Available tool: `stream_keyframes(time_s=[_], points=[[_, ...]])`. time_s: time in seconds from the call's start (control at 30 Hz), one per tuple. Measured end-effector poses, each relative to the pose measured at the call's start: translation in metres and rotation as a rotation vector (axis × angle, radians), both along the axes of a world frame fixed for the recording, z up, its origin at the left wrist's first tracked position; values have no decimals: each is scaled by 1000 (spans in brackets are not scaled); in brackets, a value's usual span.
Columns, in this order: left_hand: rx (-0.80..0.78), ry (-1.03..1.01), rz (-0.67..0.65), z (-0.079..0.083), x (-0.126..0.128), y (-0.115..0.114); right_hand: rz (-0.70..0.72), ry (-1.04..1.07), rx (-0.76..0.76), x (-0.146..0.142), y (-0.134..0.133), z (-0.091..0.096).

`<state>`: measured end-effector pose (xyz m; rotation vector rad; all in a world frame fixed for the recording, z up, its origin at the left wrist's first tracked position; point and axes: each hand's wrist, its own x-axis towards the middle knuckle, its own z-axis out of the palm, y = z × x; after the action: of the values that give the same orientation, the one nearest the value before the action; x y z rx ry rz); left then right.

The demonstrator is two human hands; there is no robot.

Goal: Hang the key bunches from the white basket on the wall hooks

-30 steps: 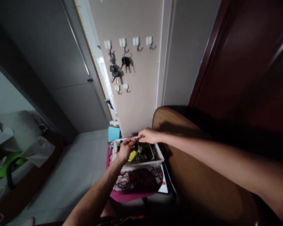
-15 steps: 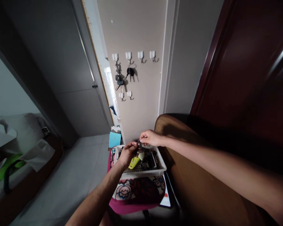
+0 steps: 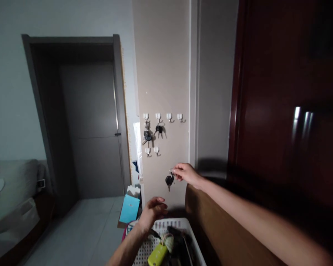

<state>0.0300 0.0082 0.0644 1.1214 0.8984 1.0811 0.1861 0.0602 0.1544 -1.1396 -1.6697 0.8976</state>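
My right hand [image 3: 185, 173] pinches the ring of a bunch of keys [image 3: 169, 180], which dangles in front of the wall with a black key head and a metal blade pointing down. Lower and to the left, my left hand [image 3: 153, 212] is held above the white basket [image 3: 192, 236], fingers apart and holding nothing. Inside the basket lie a yellow-green key fob [image 3: 157, 255], a pale round item [image 3: 169, 242] and several dark things I cannot make out. Two key bunches hang on wall hooks: one on the far-left hook [image 3: 146, 116], another [image 3: 159, 129] beside it.
Two more upper hooks [image 3: 169, 116] and two lower hooks [image 3: 156, 150] carry nothing. A blue box [image 3: 129, 208] stands left of the basket. On the right are a brown curved board [image 3: 211, 214] and a dark red door [image 3: 272, 147]. A grey door [image 3: 94, 129] stands behind at left.
My right hand has lifted the keys up out of the basket area toward the wall. My left hand has let go of them and opened. The view has tilted upward.
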Motion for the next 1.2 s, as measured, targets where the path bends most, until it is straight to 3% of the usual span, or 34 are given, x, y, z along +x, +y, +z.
stream_keyframes(time_s=[0.1,0.2,0.4,0.57,0.7,0.97,1.2], points=[[77,37,-16,26,5,8,-55,61,77,-2,13,38],[156,87,18,39,7,14,-81,94,112,-8,21,60],[217,162,101,43,-1,21,-73,92,146,-26,27,79],[284,198,153,56,-11,22,-67,71,173,-33,33,93],[286,205,176,64,-16,23,-168,67,217,-27,44,108],[237,233,174,55,-21,30,-451,70,335,-9,85,150],[190,230,166,35,-29,45,-615,-39,334,-9,125,152]])
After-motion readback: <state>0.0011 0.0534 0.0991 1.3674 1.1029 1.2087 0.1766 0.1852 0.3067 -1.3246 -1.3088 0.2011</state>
